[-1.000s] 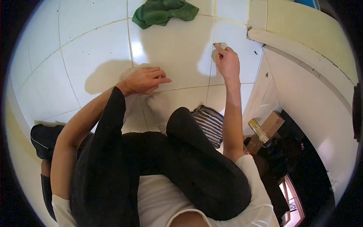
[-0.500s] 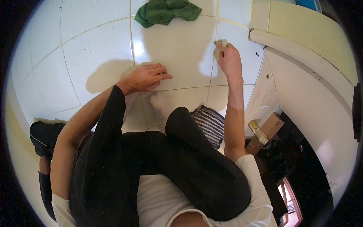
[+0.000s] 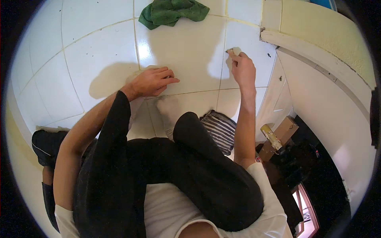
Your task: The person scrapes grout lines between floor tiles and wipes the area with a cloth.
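Over the white tiled floor (image 3: 186, 47), my right hand (image 3: 243, 70) reaches forward with its fingers pinched together. Their tips are at the grout line (image 3: 224, 59) between two tiles. A tiny dark spot shows at the tips, too small to name; whatever the fingers pinch is hidden. My left hand (image 3: 154, 81) rests loosely bent beyond my left knee, one finger stretched to the right and the others apart, with nothing visible in it. A crumpled green cloth (image 3: 168, 14) lies on the floor ahead of both hands.
Beside my right forearm is a striped black-and-white cushion or cloth (image 3: 219, 131). A cream wall (image 3: 325, 95) bounds the right side. Near it are a yellowish cylinder (image 3: 270, 137) and a cardboard box (image 3: 286, 129). Dark specks dot the tiles; a black bag-like thing (image 3: 47, 144) lies left.
My right hand has drawn slightly back toward me along the grout line, its fingertips still close to it. My left hand stays in nearly the same place. The green cloth has not been moved.
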`<state>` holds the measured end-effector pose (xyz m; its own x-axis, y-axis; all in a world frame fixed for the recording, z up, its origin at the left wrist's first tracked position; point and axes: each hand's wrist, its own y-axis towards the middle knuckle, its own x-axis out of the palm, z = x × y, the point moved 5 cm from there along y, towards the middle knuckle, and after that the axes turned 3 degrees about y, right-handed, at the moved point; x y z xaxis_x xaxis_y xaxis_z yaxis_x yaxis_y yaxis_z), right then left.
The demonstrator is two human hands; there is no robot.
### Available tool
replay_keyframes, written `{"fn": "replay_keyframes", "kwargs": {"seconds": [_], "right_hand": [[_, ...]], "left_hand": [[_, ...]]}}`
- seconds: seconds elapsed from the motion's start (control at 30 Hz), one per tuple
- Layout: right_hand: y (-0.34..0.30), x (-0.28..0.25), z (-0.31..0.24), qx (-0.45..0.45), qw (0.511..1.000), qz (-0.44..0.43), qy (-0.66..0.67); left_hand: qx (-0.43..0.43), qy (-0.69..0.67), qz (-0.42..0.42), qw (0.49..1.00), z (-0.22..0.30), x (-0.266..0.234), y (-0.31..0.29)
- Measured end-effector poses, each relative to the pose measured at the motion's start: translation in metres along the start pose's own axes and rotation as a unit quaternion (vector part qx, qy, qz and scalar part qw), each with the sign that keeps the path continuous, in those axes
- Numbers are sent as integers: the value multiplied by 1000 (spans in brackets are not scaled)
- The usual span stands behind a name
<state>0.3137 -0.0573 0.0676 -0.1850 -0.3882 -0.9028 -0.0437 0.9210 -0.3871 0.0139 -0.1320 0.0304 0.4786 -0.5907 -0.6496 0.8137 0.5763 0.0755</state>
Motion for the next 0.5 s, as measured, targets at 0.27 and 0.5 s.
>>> {"fn": "replay_keyframes", "kwargs": {"seconds": [0.27,0.5], "right_hand": [[-5,5,1,2,1000,18,6],[47,9,-18,-32,989,133,54]], "left_hand": [[11,0,3,1000,0,0,0],[0,-24,-29,999,-6,6,3]]}}
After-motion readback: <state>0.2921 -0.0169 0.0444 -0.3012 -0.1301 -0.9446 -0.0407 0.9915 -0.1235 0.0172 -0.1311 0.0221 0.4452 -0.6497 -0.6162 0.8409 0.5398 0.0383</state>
